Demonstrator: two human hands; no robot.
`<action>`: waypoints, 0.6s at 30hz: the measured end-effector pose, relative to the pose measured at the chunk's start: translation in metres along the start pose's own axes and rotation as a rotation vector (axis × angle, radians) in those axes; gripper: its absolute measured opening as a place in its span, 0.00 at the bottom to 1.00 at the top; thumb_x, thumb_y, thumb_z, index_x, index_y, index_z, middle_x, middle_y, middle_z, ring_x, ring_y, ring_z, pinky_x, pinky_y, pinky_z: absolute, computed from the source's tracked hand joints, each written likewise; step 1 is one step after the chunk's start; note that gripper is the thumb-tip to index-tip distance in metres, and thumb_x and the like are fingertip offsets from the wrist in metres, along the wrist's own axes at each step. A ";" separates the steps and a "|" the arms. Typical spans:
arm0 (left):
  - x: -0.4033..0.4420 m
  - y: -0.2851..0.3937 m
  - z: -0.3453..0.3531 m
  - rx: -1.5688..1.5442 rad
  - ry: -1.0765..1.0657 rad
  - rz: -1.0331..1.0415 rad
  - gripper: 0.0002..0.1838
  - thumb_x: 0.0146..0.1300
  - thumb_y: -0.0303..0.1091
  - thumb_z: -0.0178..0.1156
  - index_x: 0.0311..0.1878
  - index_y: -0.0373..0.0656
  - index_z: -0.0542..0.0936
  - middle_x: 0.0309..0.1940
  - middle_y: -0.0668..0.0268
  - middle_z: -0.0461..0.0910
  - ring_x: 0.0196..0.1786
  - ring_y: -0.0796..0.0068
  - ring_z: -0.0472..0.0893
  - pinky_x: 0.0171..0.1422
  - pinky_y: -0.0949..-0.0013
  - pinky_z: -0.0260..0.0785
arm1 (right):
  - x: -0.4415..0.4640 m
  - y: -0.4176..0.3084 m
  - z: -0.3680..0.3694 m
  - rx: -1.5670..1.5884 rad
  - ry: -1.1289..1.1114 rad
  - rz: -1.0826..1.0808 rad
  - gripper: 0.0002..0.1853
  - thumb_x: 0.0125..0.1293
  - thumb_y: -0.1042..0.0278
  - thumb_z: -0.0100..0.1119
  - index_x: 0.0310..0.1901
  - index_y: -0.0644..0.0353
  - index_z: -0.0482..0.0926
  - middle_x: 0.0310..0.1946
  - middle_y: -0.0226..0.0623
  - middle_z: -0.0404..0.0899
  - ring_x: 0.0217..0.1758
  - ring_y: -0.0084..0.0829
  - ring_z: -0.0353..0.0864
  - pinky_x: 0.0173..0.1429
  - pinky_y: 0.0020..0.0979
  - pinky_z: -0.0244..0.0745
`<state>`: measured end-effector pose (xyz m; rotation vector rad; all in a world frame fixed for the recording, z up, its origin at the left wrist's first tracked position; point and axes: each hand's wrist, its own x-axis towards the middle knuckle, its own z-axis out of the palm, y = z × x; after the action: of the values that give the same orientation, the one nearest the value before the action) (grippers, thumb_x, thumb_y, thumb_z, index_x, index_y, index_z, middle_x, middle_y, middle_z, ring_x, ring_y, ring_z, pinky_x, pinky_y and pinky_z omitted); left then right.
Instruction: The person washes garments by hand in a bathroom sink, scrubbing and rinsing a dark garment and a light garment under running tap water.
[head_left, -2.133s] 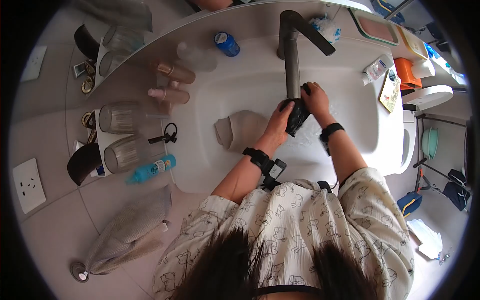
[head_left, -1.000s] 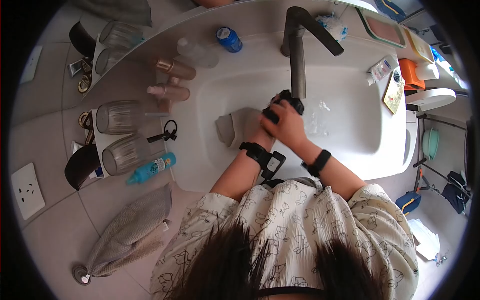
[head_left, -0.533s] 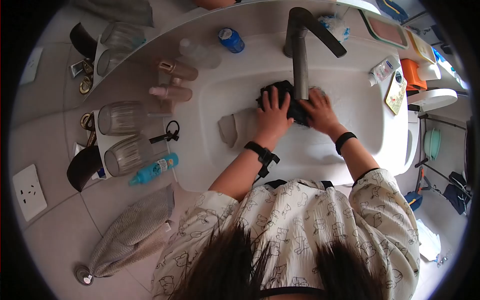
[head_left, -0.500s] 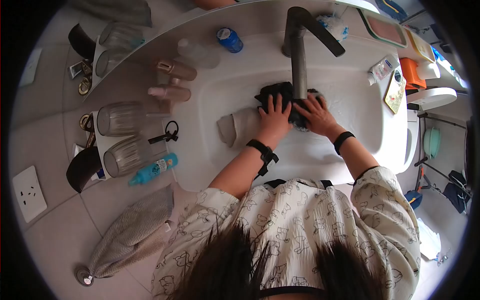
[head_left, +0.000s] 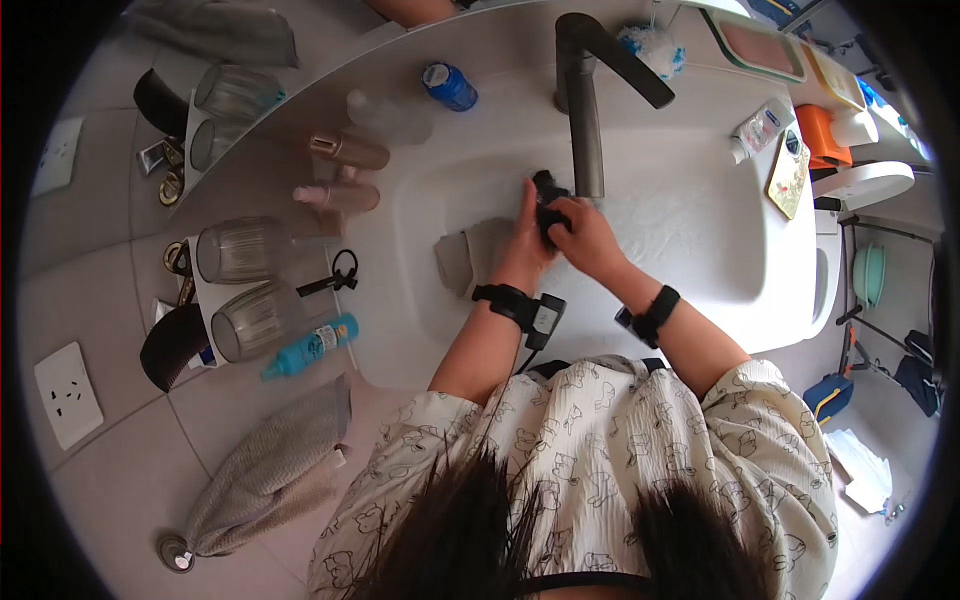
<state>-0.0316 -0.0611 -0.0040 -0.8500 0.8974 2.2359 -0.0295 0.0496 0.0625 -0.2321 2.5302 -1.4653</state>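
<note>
A dark, wet cloth [head_left: 551, 205] is bunched up between my hands, just left of the faucet [head_left: 586, 130] spout. My right hand [head_left: 586, 238] is closed around it, knuckles upward. My left hand [head_left: 529, 235] presses against the cloth from the left side; one digit points up along it, and the other fingers are partly hidden. Close to my left wrist, a light grey cloth [head_left: 470, 258] lies on the bottom of the white sink [head_left: 690, 250]. Around the sink floor to the right there is some water.
A blue bottle [head_left: 449, 87] stands at the sink's back edge, with pink bottles [head_left: 345, 150] on the left. A teal bottle [head_left: 312, 346] lies near the two glasses [head_left: 250, 320]. On the right rim rest a tube [head_left: 760, 130] and a phone [head_left: 789, 175]. A grey towel [head_left: 275, 460] hangs lower left.
The dark cloth was spread on the sink bottom under both flattened hands. Now it is gathered into a small bunch and lifted between them, and the hands have come together further left.
</note>
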 end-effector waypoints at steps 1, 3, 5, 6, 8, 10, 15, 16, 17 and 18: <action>-0.019 0.010 0.004 0.001 -0.033 0.034 0.36 0.51 0.75 0.44 0.43 0.49 0.72 0.37 0.68 0.74 0.41 0.72 0.75 0.43 0.65 0.69 | -0.005 -0.006 0.000 0.129 -0.043 0.022 0.12 0.50 0.67 0.49 0.36 0.61 0.77 0.37 0.49 0.75 0.39 0.50 0.75 0.46 0.41 0.71; -0.035 0.017 0.006 -0.024 -0.004 0.097 0.34 0.54 0.72 0.44 0.39 0.46 0.73 0.32 0.70 0.74 0.35 0.75 0.75 0.39 0.73 0.68 | -0.022 -0.035 -0.009 0.114 -0.108 -0.011 0.12 0.52 0.65 0.50 0.36 0.60 0.77 0.35 0.48 0.74 0.38 0.49 0.75 0.45 0.41 0.71; -0.016 0.003 -0.018 -0.041 -0.084 0.118 0.27 0.58 0.65 0.49 0.36 0.47 0.73 0.32 0.71 0.75 0.36 0.76 0.75 0.41 0.72 0.68 | -0.024 -0.046 -0.005 0.099 -0.173 -0.041 0.12 0.53 0.63 0.51 0.35 0.60 0.77 0.33 0.48 0.74 0.38 0.49 0.75 0.44 0.41 0.71; -0.010 -0.005 -0.014 -0.104 -0.110 0.137 0.24 0.60 0.62 0.50 0.36 0.47 0.73 0.32 0.71 0.75 0.36 0.76 0.75 0.42 0.73 0.69 | -0.022 -0.043 0.000 -0.016 -0.056 -0.083 0.13 0.54 0.60 0.51 0.35 0.59 0.77 0.32 0.46 0.73 0.38 0.48 0.75 0.44 0.41 0.71; -0.006 -0.012 -0.001 -0.263 -0.199 0.081 0.23 0.61 0.59 0.50 0.38 0.47 0.73 0.33 0.71 0.75 0.37 0.76 0.75 0.43 0.72 0.69 | -0.016 -0.028 0.008 -0.133 0.065 -0.122 0.14 0.56 0.56 0.52 0.35 0.58 0.77 0.31 0.45 0.73 0.37 0.48 0.76 0.44 0.41 0.71; -0.017 -0.015 0.024 -0.259 -0.115 0.015 0.20 0.62 0.54 0.51 0.43 0.47 0.74 0.37 0.69 0.76 0.42 0.75 0.75 0.47 0.69 0.69 | 0.005 0.009 0.005 -0.181 0.001 0.244 0.15 0.59 0.53 0.51 0.34 0.56 0.77 0.33 0.41 0.72 0.40 0.45 0.75 0.45 0.41 0.71; -0.018 0.004 0.042 0.574 0.157 0.153 0.28 0.59 0.54 0.54 0.52 0.40 0.69 0.48 0.58 0.74 0.50 0.65 0.75 0.52 0.62 0.68 | 0.021 0.090 -0.043 -0.631 -0.158 -0.037 0.15 0.62 0.57 0.49 0.46 0.54 0.74 0.48 0.39 0.70 0.56 0.39 0.66 0.53 0.40 0.68; -0.020 0.008 0.039 1.187 0.204 0.326 0.32 0.58 0.55 0.54 0.56 0.39 0.66 0.51 0.55 0.72 0.52 0.61 0.74 0.53 0.60 0.67 | 0.011 0.101 -0.046 -0.639 -0.172 -0.028 0.15 0.62 0.57 0.49 0.46 0.54 0.74 0.48 0.39 0.70 0.56 0.39 0.66 0.53 0.40 0.68; -0.019 0.005 0.035 1.327 0.310 0.441 0.38 0.57 0.56 0.54 0.63 0.41 0.59 0.60 0.48 0.61 0.58 0.46 0.67 0.57 0.56 0.64 | 0.007 0.112 -0.046 -0.757 -0.049 -0.059 0.18 0.62 0.56 0.49 0.51 0.53 0.71 0.54 0.39 0.65 0.61 0.40 0.60 0.58 0.44 0.63; -0.016 0.002 0.034 1.329 0.306 0.442 0.38 0.57 0.56 0.54 0.63 0.41 0.59 0.60 0.48 0.61 0.58 0.46 0.67 0.57 0.56 0.64 | 0.004 0.122 -0.044 -0.871 0.076 -0.093 0.21 0.62 0.55 0.50 0.56 0.51 0.68 0.60 0.39 0.60 0.66 0.40 0.54 0.62 0.48 0.58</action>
<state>-0.0346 -0.0417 0.0277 -0.3183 2.4349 1.2351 -0.0480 0.1457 -0.0232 -0.4245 3.0839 -0.2986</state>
